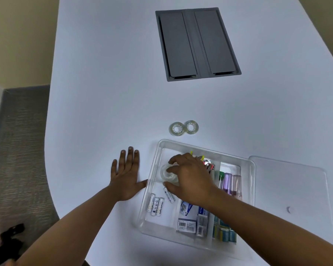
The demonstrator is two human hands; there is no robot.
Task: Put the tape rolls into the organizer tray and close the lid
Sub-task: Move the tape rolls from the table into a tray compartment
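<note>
A clear plastic organizer tray (154,166) stands on the white table in front of me. My right hand (190,179) reaches into its far left compartment, fingers closed around a clear tape roll (166,172) that rests low in the compartment. Two more clear tape rolls (176,128) (191,127) lie side by side on the table just beyond the tray. The clear lid (290,191) lies flat to the right of the tray. My left hand (126,175) lies flat on the table, fingers spread, its thumb against the tray's left wall.
The tray also holds several batteries (155,204), small boxes (188,217), markers (230,181) and clips. A grey cable hatch (197,44) is set into the table farther back. The table's curved left edge drops to grey carpet.
</note>
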